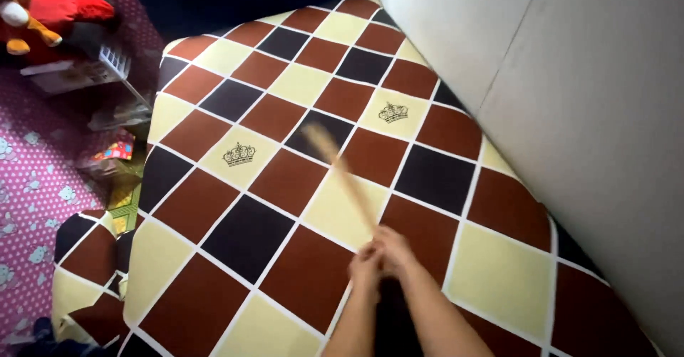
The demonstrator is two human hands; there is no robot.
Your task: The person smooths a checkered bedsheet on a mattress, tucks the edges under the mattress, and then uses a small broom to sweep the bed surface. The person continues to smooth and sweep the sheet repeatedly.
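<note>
Since both the left hand (365, 261) and right hand (394, 249) are gripping the bottom end of a blurry wooden stick (344, 179) slanting over the checkered mattress (235, 229), it's looking like it could slip loose and smack the wall (570, 93) that's sitting just beside it

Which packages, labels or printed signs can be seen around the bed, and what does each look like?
Flat white rectangular box or booklet: on the floor left of the bed, below the red stuffed toy; print too blurred to tell.
Small multicoloured printed package: on the floor by the bed's left edge, red, yellow and blue.
No screens.
</note>
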